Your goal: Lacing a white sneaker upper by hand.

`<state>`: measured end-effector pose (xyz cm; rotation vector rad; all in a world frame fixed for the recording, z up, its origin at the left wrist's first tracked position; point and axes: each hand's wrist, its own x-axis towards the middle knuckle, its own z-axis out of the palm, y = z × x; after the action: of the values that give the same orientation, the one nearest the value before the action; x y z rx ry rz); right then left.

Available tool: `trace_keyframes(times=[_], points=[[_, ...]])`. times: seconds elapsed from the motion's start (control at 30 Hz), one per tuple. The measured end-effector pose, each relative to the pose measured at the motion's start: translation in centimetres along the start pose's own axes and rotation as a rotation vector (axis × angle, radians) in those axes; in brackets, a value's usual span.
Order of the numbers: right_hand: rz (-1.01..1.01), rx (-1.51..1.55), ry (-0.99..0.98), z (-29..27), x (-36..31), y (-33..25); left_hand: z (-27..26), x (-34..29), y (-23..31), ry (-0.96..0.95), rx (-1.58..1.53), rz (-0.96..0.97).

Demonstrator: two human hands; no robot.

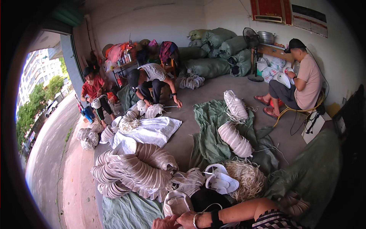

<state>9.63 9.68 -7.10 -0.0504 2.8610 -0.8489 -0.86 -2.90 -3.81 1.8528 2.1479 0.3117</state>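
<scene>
At the lower edge, my left hand point(164, 223) and my right hand point(186, 219) meet with their fingers curled together. Whatever is pinched between them is too small to make out. Right above them is a pale beige shoe upper point(178, 204), which they seem to touch. A thin white cord point(212, 205) loops up beside my right wrist, which wears a bracelet and a black band. Just beyond lie white slipper-like shoe pieces point(221, 179) and a heap of cream laces point(246, 180).
Long stacks of nested shoe uppers point(137, 171) lie ahead to the left. Two tied bundles point(235, 139) rest on a green sheet point(207, 133). Three co-workers sit farther off, one point(305, 82) at right. Stuffed green sacks point(209, 68) and a fan point(251, 40) stand behind.
</scene>
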Motion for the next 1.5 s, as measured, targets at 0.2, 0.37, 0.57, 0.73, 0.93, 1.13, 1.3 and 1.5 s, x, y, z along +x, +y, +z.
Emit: trace_keyframes(times=[0.2, 0.37, 0.57, 0.73, 0.93, 1.13, 1.3, 1.5], points=[[0.154, 0.217, -0.041, -3.5, -2.1, 0.5, -1.0, 0.3, 0.9, 0.18, -0.088, 0.113], [-0.034, 0.066, -0.046, -2.3, -1.0, 2.0, -0.5, -0.1, 1.6, 0.364, -0.077, 0.239], [0.174, 0.349, -0.403, -5.0, -0.1, 1.1, 1.1, -0.1, -0.3, 0.354, -0.039, 0.24], [-0.049, -0.033, 0.135, -3.5, -0.4, 2.6, 0.7, 0.5, 0.6, 0.354, -0.125, 0.135], [0.008, 0.26, 0.71, -12.5, -0.7, 2.3, -0.8, 2.0, 1.8, 0.346, -0.342, -0.108], [0.121, 1.034, 0.472, -11.7, -0.5, 2.4, -1.6, 3.2, 4.2, 0.51, -1.329, -0.293], [0.2, 1.21, 0.265, -9.7, -1.6, 2.6, -1.2, 2.9, 4.1, 0.569, -1.15, -0.218], [0.171, 1.745, 0.199, -9.0, -1.3, 0.8, -0.6, 2.9, 4.6, 0.555, -1.049, -0.251]])
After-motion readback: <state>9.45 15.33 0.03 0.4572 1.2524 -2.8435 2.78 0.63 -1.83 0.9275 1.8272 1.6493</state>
